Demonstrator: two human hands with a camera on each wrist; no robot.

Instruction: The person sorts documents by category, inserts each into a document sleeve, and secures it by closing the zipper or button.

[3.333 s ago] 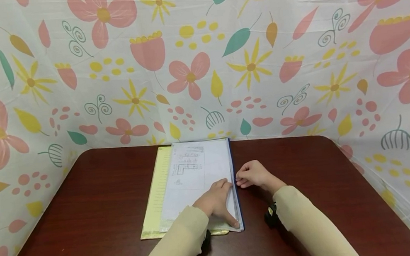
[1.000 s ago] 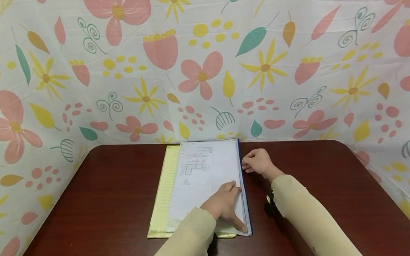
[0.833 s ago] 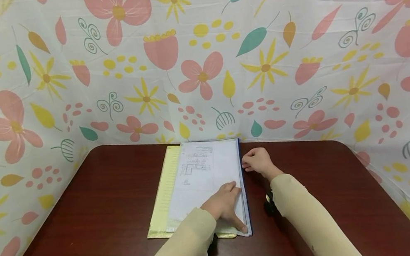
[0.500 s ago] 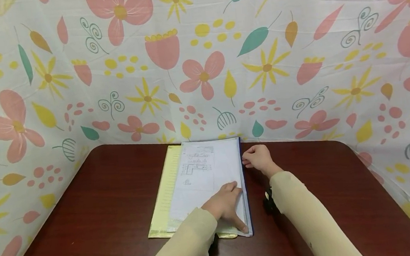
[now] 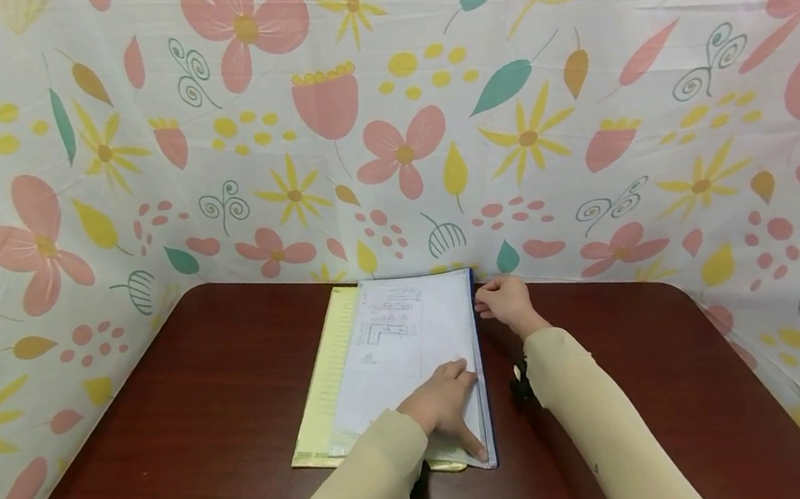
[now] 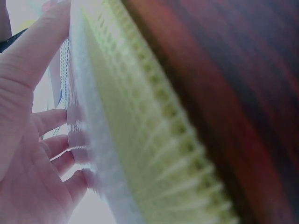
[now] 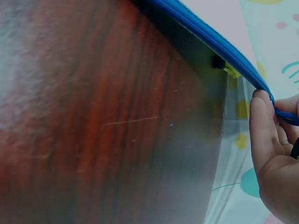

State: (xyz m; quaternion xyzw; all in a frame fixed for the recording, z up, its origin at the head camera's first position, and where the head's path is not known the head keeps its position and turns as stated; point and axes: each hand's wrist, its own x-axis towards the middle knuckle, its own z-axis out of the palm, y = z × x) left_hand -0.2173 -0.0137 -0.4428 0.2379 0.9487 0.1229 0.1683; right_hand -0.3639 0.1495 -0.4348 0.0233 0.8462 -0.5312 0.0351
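A clear mesh zipper pouch [image 5: 444,318] holding a white sheet with a printed drawing lies on top of a yellow mesh pouch [image 5: 313,421]. Along the clear pouch's right side runs a blue zipper [image 7: 210,35]. My left hand [image 5: 446,407] rests spread on the near right part of the clear pouch, thumb toward its near corner. Close to the far right corner, my right hand [image 5: 508,301] pinches the blue zipper pull [image 7: 286,116] between thumb and fingers. In the left wrist view, the yellow mesh edge [image 6: 154,112] is close beneath the clear pouch.
Both pouches lie on a dark reddish-brown wooden table [image 5: 192,434], reaching its far edge. A white curtain with printed flowers [image 5: 382,80] hangs behind the table and along its sides. A dark wrist device [image 5: 521,383] shows under the right sleeve.
My right hand has slid along the blue zipper toward the pouch's far corner. My left hand keeps its place on the pouch. The head view has shifted slightly.
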